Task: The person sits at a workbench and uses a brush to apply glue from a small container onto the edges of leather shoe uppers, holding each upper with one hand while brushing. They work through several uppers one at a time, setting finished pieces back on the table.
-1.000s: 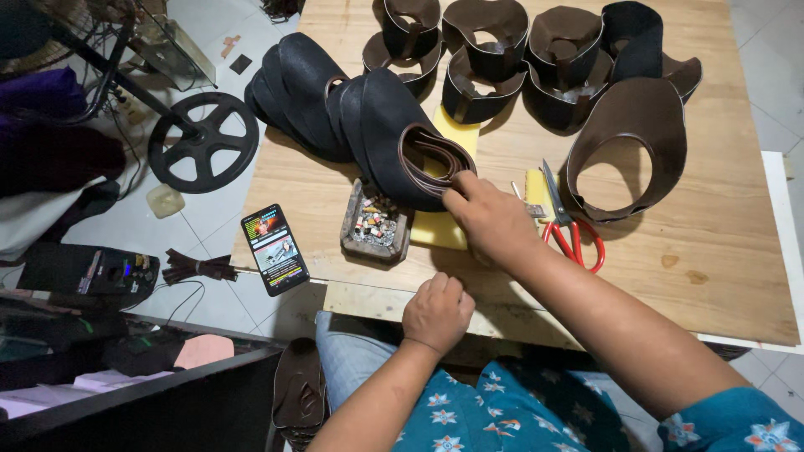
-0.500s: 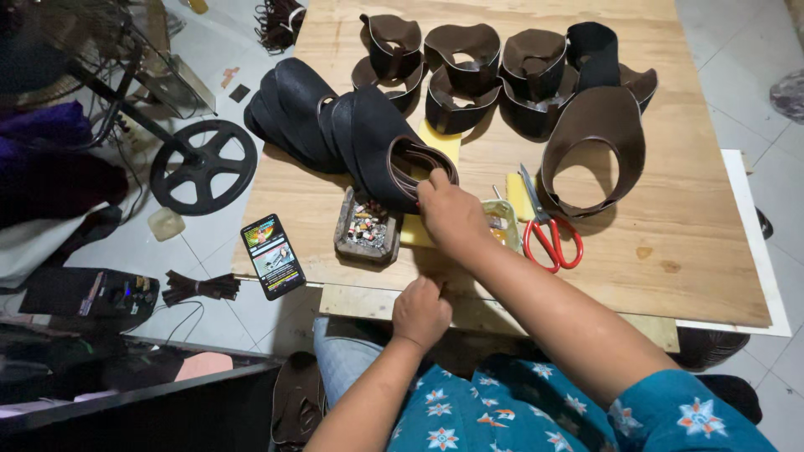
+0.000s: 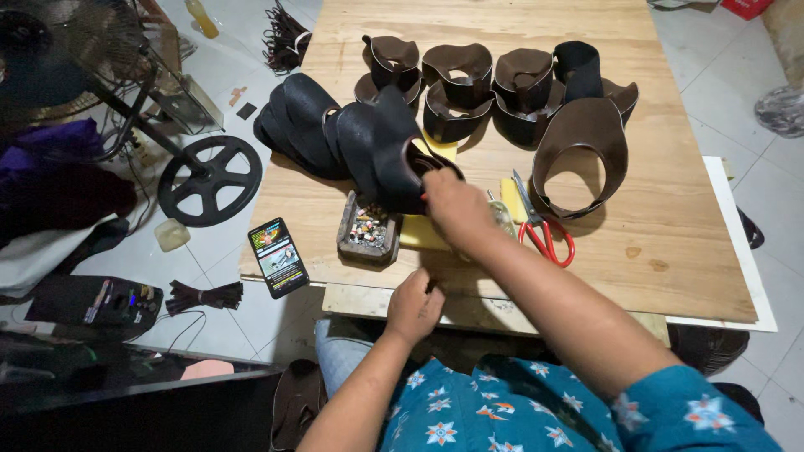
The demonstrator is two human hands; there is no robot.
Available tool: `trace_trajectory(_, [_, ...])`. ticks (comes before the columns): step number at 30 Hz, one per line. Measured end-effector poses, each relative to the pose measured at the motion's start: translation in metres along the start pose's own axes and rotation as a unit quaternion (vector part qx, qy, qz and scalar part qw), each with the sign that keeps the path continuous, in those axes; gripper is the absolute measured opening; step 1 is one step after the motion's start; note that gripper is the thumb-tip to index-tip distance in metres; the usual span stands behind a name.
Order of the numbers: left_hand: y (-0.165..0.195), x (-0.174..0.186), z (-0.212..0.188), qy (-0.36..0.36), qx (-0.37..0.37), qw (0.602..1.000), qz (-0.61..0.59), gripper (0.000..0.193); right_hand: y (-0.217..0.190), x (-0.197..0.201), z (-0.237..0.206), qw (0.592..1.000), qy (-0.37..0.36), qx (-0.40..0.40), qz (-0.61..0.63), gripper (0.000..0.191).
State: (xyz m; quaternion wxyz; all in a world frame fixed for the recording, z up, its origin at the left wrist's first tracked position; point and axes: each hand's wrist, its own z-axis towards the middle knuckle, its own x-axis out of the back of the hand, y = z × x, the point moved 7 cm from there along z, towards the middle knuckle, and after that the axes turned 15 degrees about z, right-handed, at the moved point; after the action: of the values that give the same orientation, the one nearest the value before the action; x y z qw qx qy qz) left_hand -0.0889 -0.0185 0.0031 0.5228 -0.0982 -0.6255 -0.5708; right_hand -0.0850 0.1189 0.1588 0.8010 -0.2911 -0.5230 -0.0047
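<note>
My right hand (image 3: pixel 452 208) reaches over a low wooden table (image 3: pixel 670 226) and grips the near edge of a dark curved leather piece (image 3: pixel 394 151), the front one of a row of black pieces (image 3: pixel 306 125). My left hand (image 3: pixel 414 305) rests closed on the table's near edge, holding nothing that I can see. Between the hands lie a small tray of little mixed bits (image 3: pixel 368 233) and a yellow sheet (image 3: pixel 419 234).
Red-handled scissors (image 3: pixel 544 230) lie right of my right hand, beside a large brown leather loop (image 3: pixel 582 155). Several brown curved pieces (image 3: pixel 494 84) stand at the back. A phone (image 3: pixel 278 257) sits at the table's left corner. A fan base (image 3: pixel 209 180) stands on the floor.
My right hand has closed on the front dark leather piece and lifted its edge. The view has shifted nearer the table. My left hand stays at the table's edge.
</note>
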Motion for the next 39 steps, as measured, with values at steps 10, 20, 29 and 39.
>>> trace_trajectory(10, [-0.02,-0.012,-0.001,-0.015,0.162,0.913,-0.375,0.033,-0.011,0.078,-0.056,0.977,0.017,0.024,0.211,0.018])
trace_trajectory(20, [0.011,0.008,0.057,-0.043,0.221,0.621,-0.751,0.035,0.039,-0.031,-0.141,0.945,-0.246,-0.183,0.113,0.038])
trace_trajectory(29, [0.014,0.039,0.049,-0.05,0.21,0.609,-0.763,0.06,0.083,-0.001,-0.167,0.941,-0.087,-0.227,0.234,0.041])
trace_trajectory(39, [-0.016,-0.018,-0.013,-0.101,0.217,0.635,-0.734,0.047,0.026,0.005,-0.182,0.801,-0.214,-0.19,0.525,0.018])
